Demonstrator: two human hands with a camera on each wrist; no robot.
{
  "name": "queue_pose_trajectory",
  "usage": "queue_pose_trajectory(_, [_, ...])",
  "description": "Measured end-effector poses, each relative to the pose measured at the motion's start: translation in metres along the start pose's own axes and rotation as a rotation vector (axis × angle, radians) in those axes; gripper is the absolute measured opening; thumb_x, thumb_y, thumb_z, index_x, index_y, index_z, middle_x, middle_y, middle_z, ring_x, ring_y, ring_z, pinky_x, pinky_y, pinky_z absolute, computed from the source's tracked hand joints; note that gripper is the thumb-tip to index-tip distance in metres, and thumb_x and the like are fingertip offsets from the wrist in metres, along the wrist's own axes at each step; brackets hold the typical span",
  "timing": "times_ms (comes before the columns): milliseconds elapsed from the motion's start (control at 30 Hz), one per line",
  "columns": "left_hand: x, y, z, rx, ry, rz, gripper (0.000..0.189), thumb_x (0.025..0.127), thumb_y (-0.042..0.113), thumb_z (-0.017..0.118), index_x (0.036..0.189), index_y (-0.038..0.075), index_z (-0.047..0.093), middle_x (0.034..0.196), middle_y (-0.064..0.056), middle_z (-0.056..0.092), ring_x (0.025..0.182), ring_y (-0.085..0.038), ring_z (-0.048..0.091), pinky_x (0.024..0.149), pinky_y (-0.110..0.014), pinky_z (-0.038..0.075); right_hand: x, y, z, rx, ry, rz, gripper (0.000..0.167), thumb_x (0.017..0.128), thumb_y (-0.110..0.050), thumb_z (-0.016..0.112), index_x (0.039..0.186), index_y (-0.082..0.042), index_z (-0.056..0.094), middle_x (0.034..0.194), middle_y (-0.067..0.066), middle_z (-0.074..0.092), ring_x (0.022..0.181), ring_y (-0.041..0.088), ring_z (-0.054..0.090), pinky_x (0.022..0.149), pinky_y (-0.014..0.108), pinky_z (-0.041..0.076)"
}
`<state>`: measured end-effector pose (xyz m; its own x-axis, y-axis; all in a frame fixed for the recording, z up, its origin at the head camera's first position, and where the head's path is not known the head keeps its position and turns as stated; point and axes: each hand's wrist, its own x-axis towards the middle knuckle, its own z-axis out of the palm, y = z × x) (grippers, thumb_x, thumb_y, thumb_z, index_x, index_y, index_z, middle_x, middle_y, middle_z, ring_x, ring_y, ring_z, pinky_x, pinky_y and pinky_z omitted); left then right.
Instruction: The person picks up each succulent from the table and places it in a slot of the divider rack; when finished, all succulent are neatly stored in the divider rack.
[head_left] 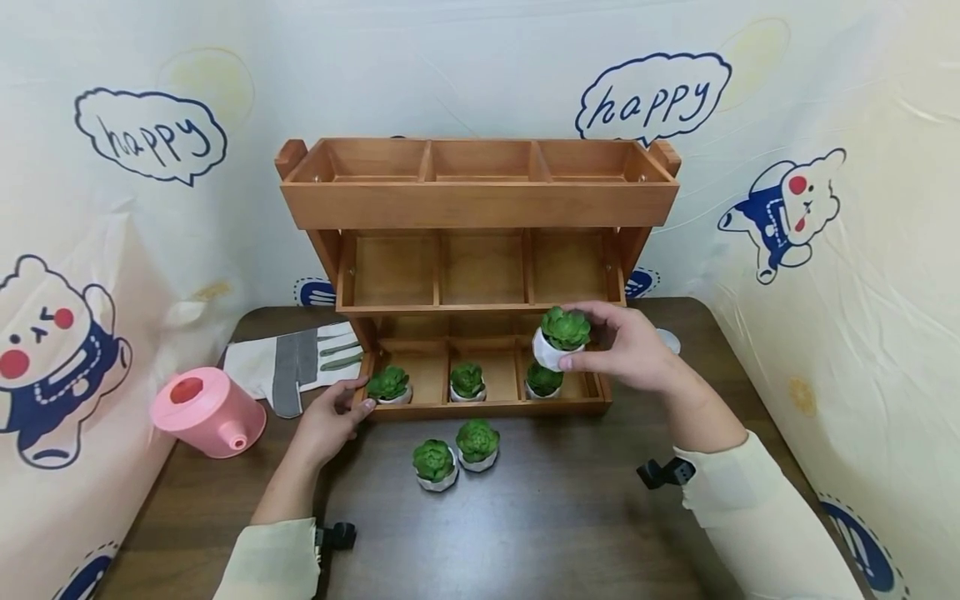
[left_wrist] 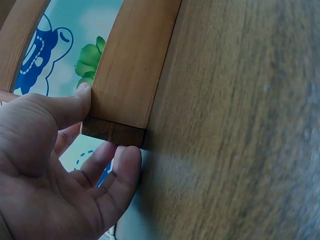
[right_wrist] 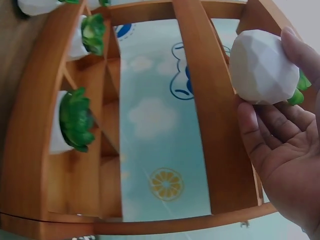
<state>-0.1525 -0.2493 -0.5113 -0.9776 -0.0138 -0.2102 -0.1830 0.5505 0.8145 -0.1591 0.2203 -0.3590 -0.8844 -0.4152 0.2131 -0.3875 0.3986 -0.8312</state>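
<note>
A three-tier wooden shelf [head_left: 480, 207], each tier split into three compartments, stands at the back of the table. My left hand [head_left: 333, 421] grips the bottom tier's front left corner, thumb on top and fingers at its end. With my right hand [head_left: 630, 350] I hold a potted succulent [head_left: 566, 329] in front of the shelf's right side, its white faceted pot [right_wrist: 262, 67] between thumb and fingers. In the bottom tier sit a left succulent [head_left: 388, 383], a middle succulent [head_left: 468, 381] and a right succulent [head_left: 543, 381], one per compartment. The middle and top tiers hold nothing.
Two more potted succulents, one left [head_left: 435, 463] and one right [head_left: 478, 443], stand close together before the shelf. A pink watering can [head_left: 206, 414] and work gloves [head_left: 296, 367] lie to its left. Behind hangs a printed cloth [head_left: 450, 67].
</note>
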Motion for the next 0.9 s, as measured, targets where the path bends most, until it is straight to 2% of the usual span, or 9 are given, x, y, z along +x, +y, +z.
queue_pose_trajectory(200, [0.0, -0.002, 0.0, 0.004, 0.001, 0.004, 0.052, 0.101, 0.034, 0.07, 0.148, 0.018, 0.056, 0.105, -0.014, 0.049, 0.082, -0.025, 0.056, 0.068, -0.033, 0.058, 0.01, -0.007, -0.011, -0.011, 0.023, 0.021, 0.061, 0.082, -0.02, 0.091, 0.136, -0.013, 0.064, 0.114, 0.004, 0.069, 0.096, 0.024, 0.065, 0.082, 0.033, 0.059])
queue_pose_trajectory(400, [0.001, -0.003, -0.001, 0.002, 0.006, -0.002, 0.051, 0.101, 0.035, 0.07, 0.148, 0.02, 0.057, 0.106, -0.014, 0.048, 0.084, -0.026, 0.056, 0.069, -0.034, 0.058, 0.022, -0.013, -0.02, -0.074, 0.068, 0.054, 0.062, 0.083, -0.025, 0.091, 0.137, -0.014, 0.063, 0.116, 0.005, 0.069, 0.096, 0.024, 0.064, 0.083, 0.033, 0.058])
queue_pose_trajectory(633, [-0.001, -0.002, 0.0, -0.002, 0.011, 0.012, 0.053, 0.1, 0.034, 0.071, 0.148, 0.017, 0.057, 0.103, -0.013, 0.048, 0.087, -0.026, 0.054, 0.068, -0.034, 0.058, 0.036, -0.017, -0.027, -0.115, 0.111, 0.06, 0.061, 0.082, -0.027, 0.091, 0.135, -0.012, 0.065, 0.117, 0.005, 0.07, 0.1, 0.022, 0.065, 0.085, 0.028, 0.056])
queue_pose_trajectory(900, [-0.002, 0.001, -0.001, 0.0, 0.011, 0.014, 0.052, 0.1, 0.034, 0.071, 0.147, 0.018, 0.057, 0.104, -0.014, 0.051, 0.086, -0.026, 0.056, 0.068, -0.034, 0.058, 0.05, -0.013, -0.033, -0.131, 0.14, 0.081, 0.063, 0.081, -0.035, 0.091, 0.135, -0.013, 0.064, 0.123, 0.005, 0.067, 0.107, 0.025, 0.063, 0.097, 0.05, 0.053])
